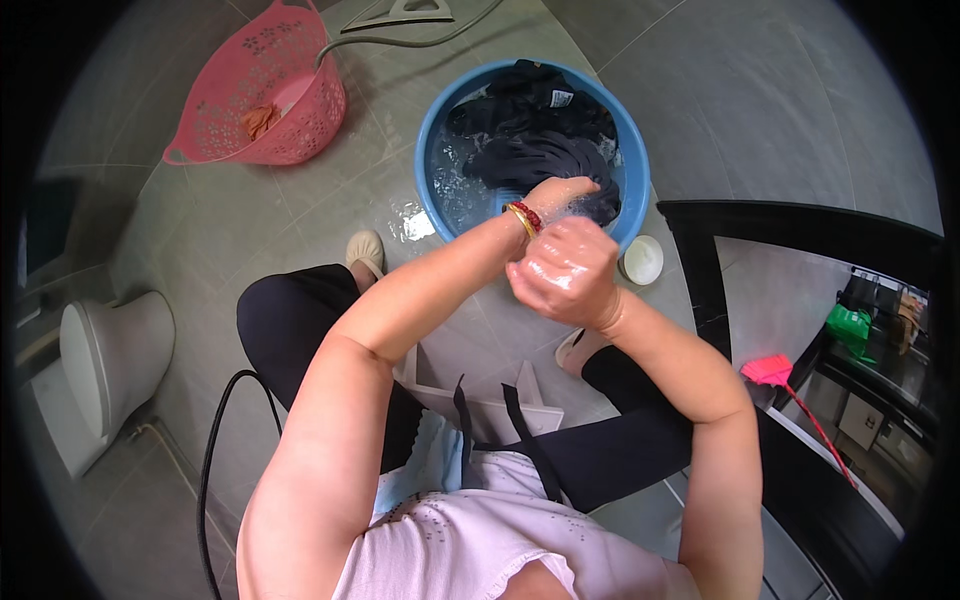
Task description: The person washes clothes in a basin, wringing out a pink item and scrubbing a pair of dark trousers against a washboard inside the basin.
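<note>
A dark grey wet garment lies bunched in soapy water inside a round blue plastic basin. My left hand, with a red beaded and a gold-coloured bracelet at the wrist, grips the garment's near side; its fingertips are partly hidden. In front of it, over the basin's near rim, my right hand is curled into a wet, shiny fist. Whether anything is inside the fist cannot be seen. Black cloth with a white label fills the basin's far side. A ridged blue piece shows under my left wrist.
A small white bowl stands against the basin's right side. Far left is a pink perforated basket holding an orange cloth. A toilet is at the left, and a black frame and pink broom at the right.
</note>
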### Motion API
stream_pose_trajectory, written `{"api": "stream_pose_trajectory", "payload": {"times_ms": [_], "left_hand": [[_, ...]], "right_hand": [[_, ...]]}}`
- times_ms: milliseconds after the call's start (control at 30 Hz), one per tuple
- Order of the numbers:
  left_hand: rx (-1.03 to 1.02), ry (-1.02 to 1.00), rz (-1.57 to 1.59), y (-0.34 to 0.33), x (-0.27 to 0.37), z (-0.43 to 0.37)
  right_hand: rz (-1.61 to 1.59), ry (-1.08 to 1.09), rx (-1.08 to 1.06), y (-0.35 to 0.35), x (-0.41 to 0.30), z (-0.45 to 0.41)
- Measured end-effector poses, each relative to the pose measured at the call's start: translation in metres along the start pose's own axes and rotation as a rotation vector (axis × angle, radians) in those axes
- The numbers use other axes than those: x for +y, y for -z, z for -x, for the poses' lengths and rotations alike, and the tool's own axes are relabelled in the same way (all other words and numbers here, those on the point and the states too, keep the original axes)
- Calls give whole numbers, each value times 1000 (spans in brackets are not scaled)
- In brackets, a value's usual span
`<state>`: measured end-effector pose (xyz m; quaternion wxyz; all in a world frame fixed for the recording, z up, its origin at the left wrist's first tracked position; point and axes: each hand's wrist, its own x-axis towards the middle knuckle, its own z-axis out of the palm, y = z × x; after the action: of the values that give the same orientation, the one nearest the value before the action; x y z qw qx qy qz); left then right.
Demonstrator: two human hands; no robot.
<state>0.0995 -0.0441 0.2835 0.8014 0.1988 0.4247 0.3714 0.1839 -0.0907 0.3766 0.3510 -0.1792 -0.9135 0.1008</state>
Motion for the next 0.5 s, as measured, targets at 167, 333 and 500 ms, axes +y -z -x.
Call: {"api": "stream_pose_trajectory", "payload": {"times_ms": [167,333,500], "left_hand": [[-175,8,-120,12,-15,-17],[-33,-55,-782,22,-26,-21],[146,70,-1119,31,-71,-26]], "right_hand": [[-108,109,-151,-22,0,19],[-63,187,-339,-54,2,49],[-135,180,-416,-79,-3,86]]}}
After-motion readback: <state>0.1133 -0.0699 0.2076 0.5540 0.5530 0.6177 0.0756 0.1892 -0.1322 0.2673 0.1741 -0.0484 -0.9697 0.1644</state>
